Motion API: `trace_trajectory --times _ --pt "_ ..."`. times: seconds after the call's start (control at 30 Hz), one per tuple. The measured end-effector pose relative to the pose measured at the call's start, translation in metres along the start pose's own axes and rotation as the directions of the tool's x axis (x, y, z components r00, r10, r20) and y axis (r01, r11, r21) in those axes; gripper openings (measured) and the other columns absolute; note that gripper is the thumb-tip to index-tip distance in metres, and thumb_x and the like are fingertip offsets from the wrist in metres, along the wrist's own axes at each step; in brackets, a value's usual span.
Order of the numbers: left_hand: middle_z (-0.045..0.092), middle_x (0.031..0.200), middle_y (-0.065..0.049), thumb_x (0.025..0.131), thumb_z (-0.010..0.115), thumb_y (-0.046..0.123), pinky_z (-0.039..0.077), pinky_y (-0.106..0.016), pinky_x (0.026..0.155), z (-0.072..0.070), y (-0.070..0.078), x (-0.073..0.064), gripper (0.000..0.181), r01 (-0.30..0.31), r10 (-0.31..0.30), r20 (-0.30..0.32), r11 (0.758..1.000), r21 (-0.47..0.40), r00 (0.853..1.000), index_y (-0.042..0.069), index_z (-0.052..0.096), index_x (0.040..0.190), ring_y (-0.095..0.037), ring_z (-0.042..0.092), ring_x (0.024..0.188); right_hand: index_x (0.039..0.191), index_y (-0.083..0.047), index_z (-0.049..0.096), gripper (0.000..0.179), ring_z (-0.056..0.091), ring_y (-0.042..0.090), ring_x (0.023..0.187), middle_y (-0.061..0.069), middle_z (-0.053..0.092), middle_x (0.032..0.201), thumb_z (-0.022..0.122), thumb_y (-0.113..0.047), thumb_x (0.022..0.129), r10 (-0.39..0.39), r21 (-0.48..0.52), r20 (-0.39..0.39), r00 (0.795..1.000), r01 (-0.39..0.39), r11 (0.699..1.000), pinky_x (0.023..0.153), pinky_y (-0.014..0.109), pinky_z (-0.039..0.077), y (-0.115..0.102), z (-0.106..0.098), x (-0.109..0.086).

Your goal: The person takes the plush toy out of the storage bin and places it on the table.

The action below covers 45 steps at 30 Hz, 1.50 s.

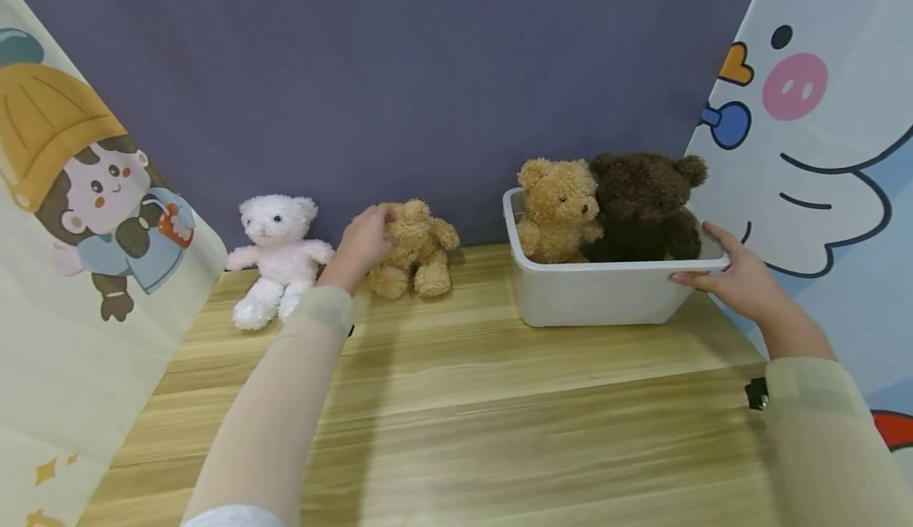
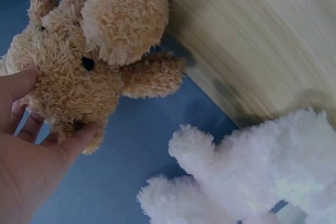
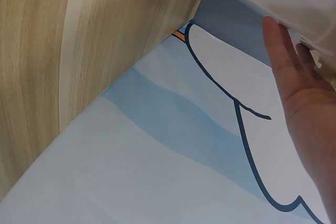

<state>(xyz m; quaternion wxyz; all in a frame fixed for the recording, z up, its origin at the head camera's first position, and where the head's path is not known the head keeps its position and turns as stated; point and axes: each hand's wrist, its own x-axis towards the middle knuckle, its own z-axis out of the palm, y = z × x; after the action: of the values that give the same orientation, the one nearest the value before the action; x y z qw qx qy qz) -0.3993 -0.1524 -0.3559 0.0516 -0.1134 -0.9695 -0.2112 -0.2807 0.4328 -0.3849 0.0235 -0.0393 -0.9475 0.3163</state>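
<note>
My left hand (image 1: 360, 246) grips the head of a light-brown teddy bear (image 1: 422, 261) that sits against the dark back panel. In the left wrist view its fingers and thumb lie round the fuzzy head. Just left of that arm, a white teddy bear (image 1: 274, 261) sits on the wood-grain surface. At the right, a white plastic bin (image 1: 599, 293) contains another light-brown teddy bear (image 1: 556, 214) and a dark-brown teddy bear (image 1: 642, 194). My right hand (image 1: 749, 285) holds the bin's right end, thumb at the front rim; the bin hides part of its fingers in the right wrist view.
A dark blue-grey panel (image 1: 399, 75) closes off the back. Side panels with cartoon prints stand at the left (image 1: 171, 305) and right (image 1: 842, 218). Wood-grain tabletop (image 1: 499, 432) extends in front of the bears and bin.
</note>
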Motion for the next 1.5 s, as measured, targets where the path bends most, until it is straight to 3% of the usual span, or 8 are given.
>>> trace_trajectory --times 0.23,0.37,0.5,0.7,0.9,1.07,1.27,1.5 --pt "0.058 0.140 -0.014 0.104 0.066 0.010 0.047 -0.057 0.117 -0.001 0.007 0.008 0.042 -0.018 0.018 -0.001 0.999 0.044 1.000 0.009 0.056 0.145 -0.038 0.058 0.131 0.171 -0.023 -0.012 0.126 0.013 0.071 0.150 0.039 -0.002 0.172 0.080 -0.057 0.092 -0.003 0.016 -0.008 1.000 0.003 1.000 0.107 0.087 0.028 0.001 0.000 0.001" --pt "0.047 0.155 -0.017 0.110 0.058 0.015 0.045 -0.058 0.119 0.000 0.014 0.013 0.047 -0.030 0.030 -0.001 0.994 0.106 1.000 0.011 0.048 0.156 -0.039 0.052 0.140 0.171 -0.023 -0.012 0.126 0.013 0.071 0.150 0.039 -0.002 0.172 0.080 -0.056 0.092 0.001 0.029 -0.006 1.000 0.000 1.000 0.107 0.087 0.028 0.002 0.001 0.000" --pt "0.025 0.171 -0.016 0.113 0.051 0.022 0.043 -0.062 0.120 0.001 0.021 0.017 0.057 -0.026 0.027 0.000 0.988 0.154 1.000 0.015 0.033 0.166 -0.042 0.028 0.159 0.171 -0.023 -0.012 0.127 0.014 0.072 0.149 0.041 -0.001 0.171 0.081 -0.057 0.091 0.003 0.026 -0.005 1.000 -0.003 1.000 0.107 0.087 0.028 0.002 0.001 0.000" --pt "0.009 0.179 -0.009 0.109 0.058 0.032 0.024 -0.075 0.126 -0.003 0.030 0.017 0.067 -0.031 0.030 0.009 0.985 0.167 1.000 0.023 0.028 0.168 -0.043 -0.002 0.166 0.172 -0.023 -0.010 0.127 0.018 0.072 0.147 0.042 0.004 0.170 0.081 -0.057 0.091 -0.005 0.009 -0.010 1.000 0.005 1.000 0.107 0.086 0.029 0.004 0.002 0.002" --pt "0.009 0.180 -0.008 0.109 0.058 0.033 0.022 -0.074 0.127 -0.012 0.032 0.019 0.070 -0.026 0.021 0.028 0.981 0.190 0.999 0.023 0.025 0.170 -0.042 -0.002 0.167 0.172 -0.023 -0.011 0.127 0.014 0.071 0.150 0.039 0.000 0.172 0.081 -0.057 0.091 -0.010 0.015 -0.009 1.000 0.010 1.000 0.108 0.087 0.027 0.004 0.002 0.004" --pt "0.020 0.177 -0.012 0.109 0.057 0.030 0.024 -0.070 0.129 -0.018 0.040 0.023 0.068 -0.074 0.078 -0.009 0.975 0.209 0.997 0.018 0.027 0.169 -0.041 0.008 0.166 0.172 -0.023 -0.010 0.127 0.011 0.071 0.151 0.038 -0.002 0.172 0.081 -0.056 0.091 -0.005 0.017 -0.015 1.000 0.005 1.000 0.109 0.087 0.026 0.004 0.002 0.002" --pt "0.030 0.173 -0.010 0.110 0.058 0.038 0.028 -0.060 0.131 -0.025 0.067 0.028 0.063 -0.126 0.133 -0.057 0.986 0.105 0.990 0.019 0.036 0.166 -0.036 0.017 0.165 0.172 -0.023 -0.011 0.126 0.007 0.069 0.153 0.035 -0.006 0.174 0.080 -0.056 0.092 -0.007 0.027 -0.012 1.000 0.008 1.000 0.109 0.087 0.025 0.001 0.002 0.000" --pt "0.027 0.176 -0.005 0.104 0.065 0.053 0.029 -0.058 0.131 -0.017 0.116 0.038 0.076 -0.172 0.172 -0.010 0.973 -0.151 0.985 0.026 0.034 0.167 -0.033 0.017 0.166 0.172 -0.021 -0.010 0.124 0.009 0.070 0.152 0.036 -0.004 0.173 0.079 -0.055 0.093 -0.012 0.008 -0.017 1.000 0.012 1.000 0.108 0.087 0.026 0.002 0.003 0.000"
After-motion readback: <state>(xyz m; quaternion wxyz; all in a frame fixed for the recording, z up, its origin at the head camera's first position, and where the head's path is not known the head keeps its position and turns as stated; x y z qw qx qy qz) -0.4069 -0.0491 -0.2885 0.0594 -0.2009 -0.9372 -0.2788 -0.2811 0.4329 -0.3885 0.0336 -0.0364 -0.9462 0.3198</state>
